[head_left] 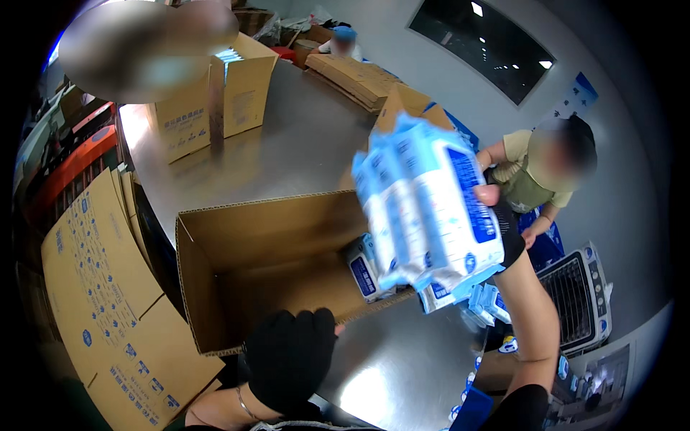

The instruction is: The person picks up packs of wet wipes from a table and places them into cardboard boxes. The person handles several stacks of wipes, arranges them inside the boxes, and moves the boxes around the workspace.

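My right hand (509, 228), in a black glove with bare fingertips, grips a stack of blue-and-white wet-wipe packs (425, 205). Its thumb presses on the outermost pack, and the other fingers are hidden behind. The stack is held tilted above the right end of an open cardboard box (237, 215). Inside that end stands another wipe pack (365, 276); the rest of the visible box floor is bare cardboard. At the box's near wall, my black-gloved left hand (291, 359) is closed over the rim, fingers bent.
The box rests on a metal table (316, 136). More wipe packs (485, 305) lie beyond its right side. Flattened cartons (108, 309) lean at left, and others (352, 79) are stacked at the far end. Filled cartons (244, 90) stand far left. A co-worker (535, 165) is at right, near an air cooler (578, 298).
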